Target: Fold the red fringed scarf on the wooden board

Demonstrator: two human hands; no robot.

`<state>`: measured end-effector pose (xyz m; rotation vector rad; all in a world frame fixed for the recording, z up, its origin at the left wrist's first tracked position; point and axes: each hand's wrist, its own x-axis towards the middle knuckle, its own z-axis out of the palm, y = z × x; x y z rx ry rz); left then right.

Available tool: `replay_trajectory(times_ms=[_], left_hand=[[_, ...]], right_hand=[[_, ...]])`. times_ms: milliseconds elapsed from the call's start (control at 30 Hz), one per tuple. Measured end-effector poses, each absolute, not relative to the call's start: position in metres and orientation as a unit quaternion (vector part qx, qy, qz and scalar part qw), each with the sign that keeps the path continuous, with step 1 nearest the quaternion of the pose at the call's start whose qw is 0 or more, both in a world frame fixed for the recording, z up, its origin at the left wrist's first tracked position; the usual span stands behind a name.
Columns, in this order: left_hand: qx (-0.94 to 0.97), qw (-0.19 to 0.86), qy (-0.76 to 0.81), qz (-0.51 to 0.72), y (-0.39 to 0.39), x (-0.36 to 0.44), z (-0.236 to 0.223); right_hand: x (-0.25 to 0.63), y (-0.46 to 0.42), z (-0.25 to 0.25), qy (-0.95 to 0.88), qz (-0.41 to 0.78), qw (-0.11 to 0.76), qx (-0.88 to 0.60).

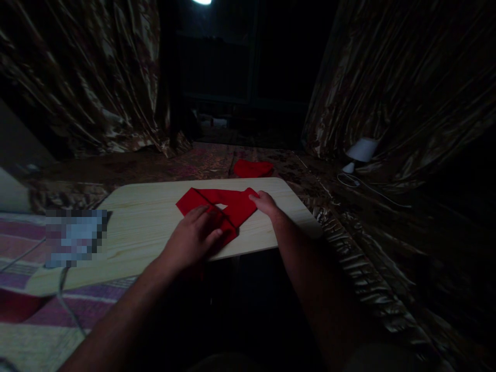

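Note:
A red cloth [228,202], partly folded with a small gap showing wood in its middle, lies on a pale wooden board [147,217]. My left hand [194,235] rests flat on the cloth's near left part, fingers spread and pressing it down. My right hand [265,202] touches the cloth's right corner with its fingertips. A second red cloth [252,168] lies bunched just beyond the board's far edge.
Shiny brown patterned fabric [387,103] hangs on both sides and covers the surface around the board. A small white lamp [360,152] with a white cable sits at the right. A striped mat [31,289] lies at the lower left. The room is dim.

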<state>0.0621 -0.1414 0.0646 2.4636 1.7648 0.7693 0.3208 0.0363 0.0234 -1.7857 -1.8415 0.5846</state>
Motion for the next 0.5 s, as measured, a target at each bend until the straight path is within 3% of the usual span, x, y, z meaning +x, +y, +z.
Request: replay_trajectory(times_ms=[233,500], left_hand=[[0.85,0.075,0.516,0.079,-0.094,0.065,0.045],[0.818,0.115,0.56,0.068,-0.086,0.079,0.036]], right_hand=[[0.307,0.053,0.04,-0.646,0.273,0.228,-0.676],[0.292,0.063,0.035,-0.597,0.374,0.34,-0.623]])
